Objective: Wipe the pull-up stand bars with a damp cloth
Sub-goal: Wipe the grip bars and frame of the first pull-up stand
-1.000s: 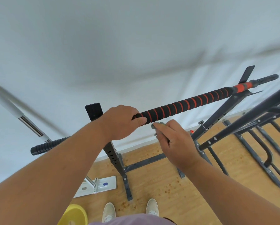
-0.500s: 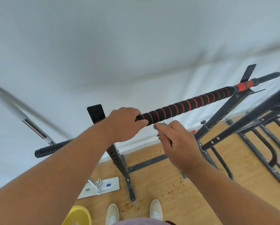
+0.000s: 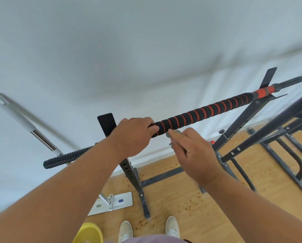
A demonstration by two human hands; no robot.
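Note:
The pull-up bar (image 3: pixel 204 113), padded in black foam with a red spiral, runs from lower left to upper right across the dark metal stand (image 3: pixel 234 127). My left hand (image 3: pixel 134 135) is wrapped around the bar near its left upright. My right hand (image 3: pixel 194 151) is just below the bar beside the left hand, pinching a small grey cloth (image 3: pixel 174 133) whose top touches the foam. Most of the cloth is hidden in my fingers.
A flat mop with a silver handle (image 3: pixel 33 127) leans on the white wall at left, its white head (image 3: pixel 111 202) on the wooden floor. A yellow bucket (image 3: pixel 89 234) stands by my shoes (image 3: pixel 172 227). More dark frame tubes (image 3: pixel 278 127) fill the right side.
The whole scene has shifted slightly as my head moved. My right hand with the cloth has risen a little closer to the bar; my left hand keeps its grip.

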